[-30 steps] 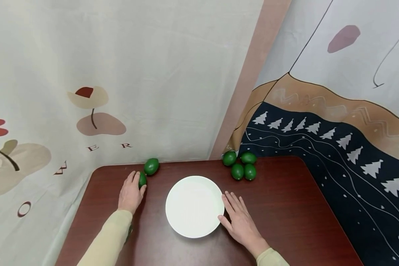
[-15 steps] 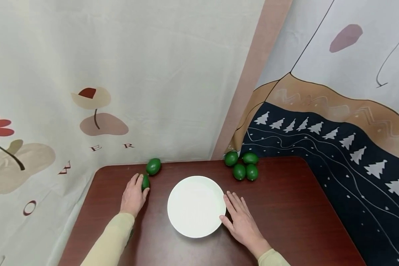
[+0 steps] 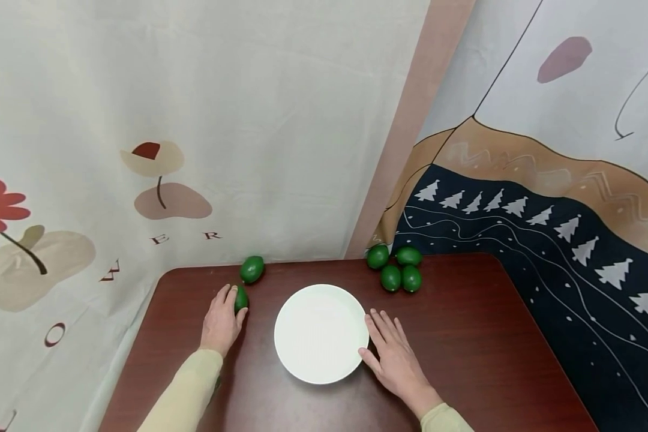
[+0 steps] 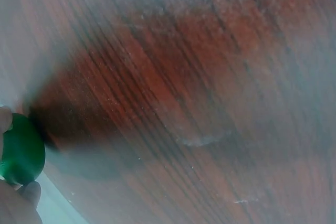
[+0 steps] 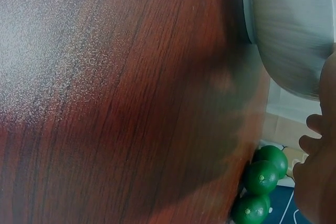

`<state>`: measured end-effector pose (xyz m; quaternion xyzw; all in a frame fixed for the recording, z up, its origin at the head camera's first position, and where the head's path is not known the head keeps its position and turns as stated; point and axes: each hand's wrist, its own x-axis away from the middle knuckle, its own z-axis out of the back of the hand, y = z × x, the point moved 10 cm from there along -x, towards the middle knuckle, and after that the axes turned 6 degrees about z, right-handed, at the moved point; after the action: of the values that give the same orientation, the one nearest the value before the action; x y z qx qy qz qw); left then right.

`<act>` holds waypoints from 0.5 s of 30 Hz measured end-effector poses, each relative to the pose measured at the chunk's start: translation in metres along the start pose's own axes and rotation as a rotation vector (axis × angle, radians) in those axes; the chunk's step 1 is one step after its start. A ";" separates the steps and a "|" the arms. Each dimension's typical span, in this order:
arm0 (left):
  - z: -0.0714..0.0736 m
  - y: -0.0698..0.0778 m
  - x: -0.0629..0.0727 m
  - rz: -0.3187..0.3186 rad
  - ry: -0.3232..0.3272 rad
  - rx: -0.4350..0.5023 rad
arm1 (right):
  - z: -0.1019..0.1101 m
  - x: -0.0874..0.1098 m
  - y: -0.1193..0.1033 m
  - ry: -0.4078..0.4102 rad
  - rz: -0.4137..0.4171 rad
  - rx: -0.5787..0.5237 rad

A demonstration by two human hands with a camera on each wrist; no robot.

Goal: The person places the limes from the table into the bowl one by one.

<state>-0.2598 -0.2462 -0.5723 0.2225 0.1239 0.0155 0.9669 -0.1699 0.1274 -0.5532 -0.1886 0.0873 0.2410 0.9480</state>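
Note:
My left hand pinches a dark green lime on the left half of the table. In the left wrist view, the lime sits between the thumb and a finger at the left edge. Just behind it lies another lime, near the table's back edge. A round white bowl stands in the middle; its curved wall and foot show in the right wrist view. My right hand, fingers spread and nearly straight, touches the bowl's right rim. No lime is in that hand.
Several limes are bunched at the back right of the brown wooden table. Behind the table hangs a pale printed curtain, and a dark cloth with white trees covers the right side.
My left hand has drawn its lime slightly right and nearer to me, away from the lime behind it. The right hand stays at the bowl. The head view has shifted a little.

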 end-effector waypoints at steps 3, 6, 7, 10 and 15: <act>-0.001 0.000 0.002 0.010 -0.006 0.010 | -0.001 0.000 0.000 0.003 0.005 0.003; -0.002 0.000 0.005 0.017 -0.006 0.023 | -0.001 0.001 0.001 -0.002 0.002 0.006; -0.002 0.000 0.006 0.019 -0.006 0.026 | -0.002 0.001 0.001 -0.003 0.001 0.009; -0.002 0.001 0.008 0.020 0.004 0.041 | -0.001 0.001 0.001 -0.003 -0.002 0.012; 0.000 0.001 0.011 0.012 0.023 0.057 | -0.001 0.001 0.000 0.002 0.000 0.008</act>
<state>-0.2491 -0.2439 -0.5745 0.2504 0.1337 0.0204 0.9586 -0.1692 0.1274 -0.5541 -0.1849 0.0893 0.2403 0.9487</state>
